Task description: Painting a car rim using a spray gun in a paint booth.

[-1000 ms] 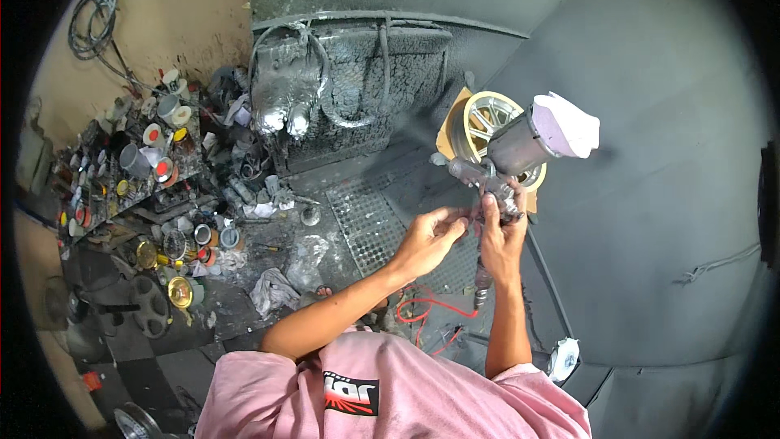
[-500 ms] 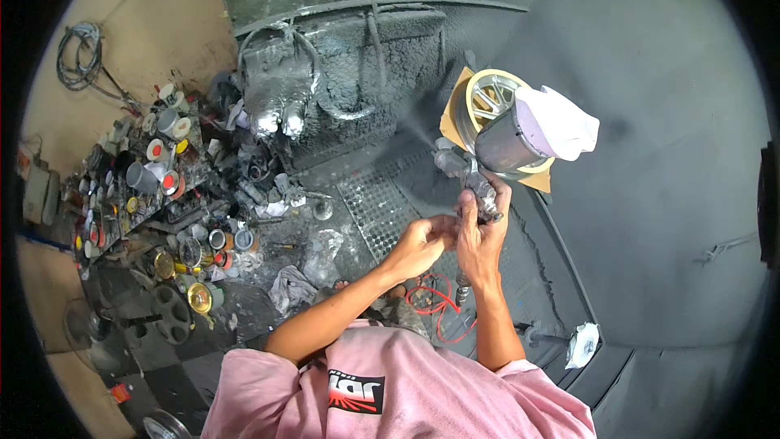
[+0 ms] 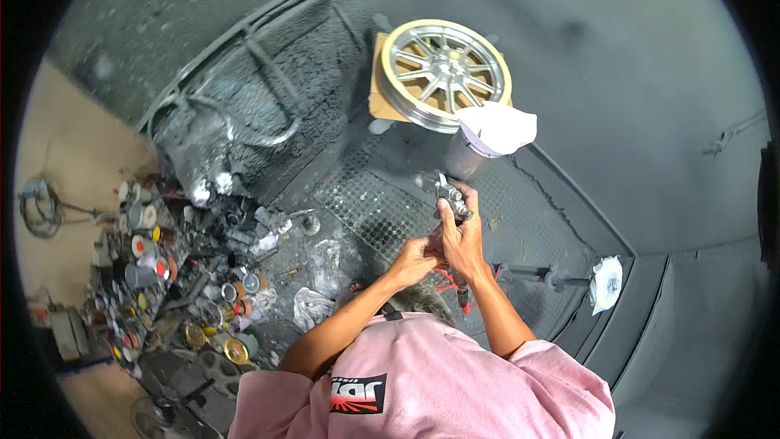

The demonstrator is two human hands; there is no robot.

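My right hand [image 3: 463,237] is wrapped round a paint spray gun [image 3: 449,193], with the thumb along its body. The gun's grey cup [image 3: 465,156] has a purple rim and is topped by a white paper or cloth cover [image 3: 504,128]. My left hand [image 3: 413,263] is closed close against the gun's handle, beside my right palm; what its fingertips grip is hidden. Beyond the gun lies a spoked metal wheel [image 3: 448,67] with a cream-coloured rim edge, resting on a piece of cardboard [image 3: 380,85]. A red hose [image 3: 447,280] shows below my hands.
At left, cans and cups [image 3: 142,272] crowd a bench and the floor. A frame of bars [image 3: 268,65] leans along the back wall. A perforated floor grate [image 3: 370,207] lies ahead. At right a stand carries a white-covered end [image 3: 605,284].
The view has swung, so the whole wheel shows. The gun and cup now appear below the wheel rather than in front of it. The spray mist seen earlier at the nozzle is gone.
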